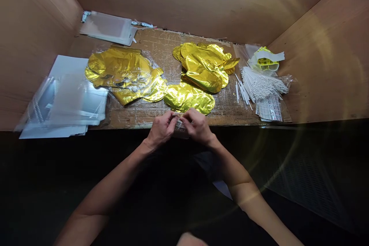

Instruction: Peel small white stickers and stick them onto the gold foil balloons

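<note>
At the front edge of the cardboard-covered surface, my left hand [163, 127] and my right hand [198, 126] are close together. Both have their fingers pinched on a small printed label sheet [180, 126], mostly covered by the fingers. Just beyond them lies a flat gold foil balloon [188, 99], its near end close to my right fingertips. Behind it is a pile of gold foil balloons [204, 65]. To the left, more gold foil balloons [119, 67] lie partly in clear plastic.
White paper sticks [261, 82] are heaped at right, beside printed label sheets [268, 108] and a roll of yellow-and-white tape or ribbon [266, 59]. Clear plastic bags [72, 98] lie at left, more plastic sleeves [108, 27] at the back. Wooden walls [178, 0] enclose three sides.
</note>
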`<state>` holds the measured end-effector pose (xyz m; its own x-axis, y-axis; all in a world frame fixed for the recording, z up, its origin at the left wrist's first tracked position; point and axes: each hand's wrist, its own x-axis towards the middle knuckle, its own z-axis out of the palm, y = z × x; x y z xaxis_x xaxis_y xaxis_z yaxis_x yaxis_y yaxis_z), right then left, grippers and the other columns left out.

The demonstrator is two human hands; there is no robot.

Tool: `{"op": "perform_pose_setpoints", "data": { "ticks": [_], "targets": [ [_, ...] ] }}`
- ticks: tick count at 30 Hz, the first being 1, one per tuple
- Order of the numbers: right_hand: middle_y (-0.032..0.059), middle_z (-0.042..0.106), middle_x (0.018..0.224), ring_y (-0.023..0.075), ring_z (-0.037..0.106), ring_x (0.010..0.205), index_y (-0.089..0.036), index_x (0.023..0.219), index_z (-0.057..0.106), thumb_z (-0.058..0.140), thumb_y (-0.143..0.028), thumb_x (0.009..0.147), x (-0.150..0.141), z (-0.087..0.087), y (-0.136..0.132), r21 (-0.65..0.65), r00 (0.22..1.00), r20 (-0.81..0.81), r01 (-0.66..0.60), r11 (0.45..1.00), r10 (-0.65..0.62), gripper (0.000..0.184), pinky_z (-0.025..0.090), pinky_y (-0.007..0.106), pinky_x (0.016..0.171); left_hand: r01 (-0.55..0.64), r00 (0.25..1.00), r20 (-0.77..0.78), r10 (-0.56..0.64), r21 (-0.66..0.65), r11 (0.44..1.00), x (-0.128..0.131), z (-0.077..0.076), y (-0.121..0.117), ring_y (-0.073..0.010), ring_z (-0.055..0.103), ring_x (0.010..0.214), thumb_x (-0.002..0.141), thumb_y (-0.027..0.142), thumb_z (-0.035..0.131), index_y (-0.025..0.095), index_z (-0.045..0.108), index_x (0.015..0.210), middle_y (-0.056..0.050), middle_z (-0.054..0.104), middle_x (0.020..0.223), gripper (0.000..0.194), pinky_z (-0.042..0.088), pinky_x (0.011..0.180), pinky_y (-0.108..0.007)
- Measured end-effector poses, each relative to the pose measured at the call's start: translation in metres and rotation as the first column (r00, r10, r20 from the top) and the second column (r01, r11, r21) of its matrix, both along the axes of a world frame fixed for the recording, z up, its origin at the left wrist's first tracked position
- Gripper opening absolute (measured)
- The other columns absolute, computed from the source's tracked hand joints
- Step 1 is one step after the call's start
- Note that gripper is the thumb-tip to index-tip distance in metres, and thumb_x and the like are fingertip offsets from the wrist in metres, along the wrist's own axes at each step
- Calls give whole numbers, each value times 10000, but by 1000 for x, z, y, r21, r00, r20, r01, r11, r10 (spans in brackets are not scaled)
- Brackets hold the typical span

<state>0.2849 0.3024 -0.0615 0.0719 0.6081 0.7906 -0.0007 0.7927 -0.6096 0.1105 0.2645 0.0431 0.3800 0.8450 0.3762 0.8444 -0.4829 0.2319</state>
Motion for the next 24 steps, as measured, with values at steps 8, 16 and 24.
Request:
{"op": "perform_pose_setpoints", "data": {
  "ticks": [8,16,24],
  "targets": [
    [13,615,765,125,508,692,-139,834,633,655,-444,938,52,18,68,-369,846,176,-418,830,504,322,379,263,660,401,775,-532,-340,-1,916,-9,-15,0,-267,500,1467,1000,29,471,150,624,1233,-121,558,1537,304,446,1097,-462],
    [108,705,941,210,575,844,-162,923,699,669,-434,1019,33,23,60,-215,799,580,340,916,-161,290,335,319,749,391,749,-593,-296,35,920,-12,-22,1,-255,499,1471,1046,38,477,127,617,1312,-136,551,1540,314,441,1083,-451],
    [7,571,785,136,457,743,-154,808,603,582,-319,1069,24,-2,80,-117,885,460,-25,993,76,309,295,284,719,424,755,-567,-330,38,905,-14,-20,3,-277,479,1489,1078,70,467,144,644,1248,-140,507,1577,256,447,1081,-456]
  ]
}}
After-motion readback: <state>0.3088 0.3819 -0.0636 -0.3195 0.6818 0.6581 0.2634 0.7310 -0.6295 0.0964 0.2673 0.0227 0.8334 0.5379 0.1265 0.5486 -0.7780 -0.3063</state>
